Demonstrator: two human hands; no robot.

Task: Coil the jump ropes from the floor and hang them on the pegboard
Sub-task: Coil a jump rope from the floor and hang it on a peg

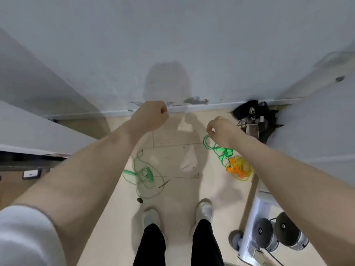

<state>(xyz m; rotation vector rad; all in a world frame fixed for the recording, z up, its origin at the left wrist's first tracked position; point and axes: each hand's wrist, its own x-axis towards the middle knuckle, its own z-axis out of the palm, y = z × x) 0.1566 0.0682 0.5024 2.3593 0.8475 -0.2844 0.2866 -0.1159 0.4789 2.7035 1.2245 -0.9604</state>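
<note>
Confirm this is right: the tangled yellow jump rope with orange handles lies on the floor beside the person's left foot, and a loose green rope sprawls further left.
Not quite. The tangled yellow jump rope with orange handles lies to the person's right, beyond the right foot, as the head view shows. The loose green rope does sprawl further left on the floor.

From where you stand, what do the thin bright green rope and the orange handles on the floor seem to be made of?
The thin bright green rope, pinched by the right hand, looks like smooth plastic cord: glossy, springy loops. The orange handles, tangled in yellow cord, look like moulded plastic, though blur leaves that open.
</note>
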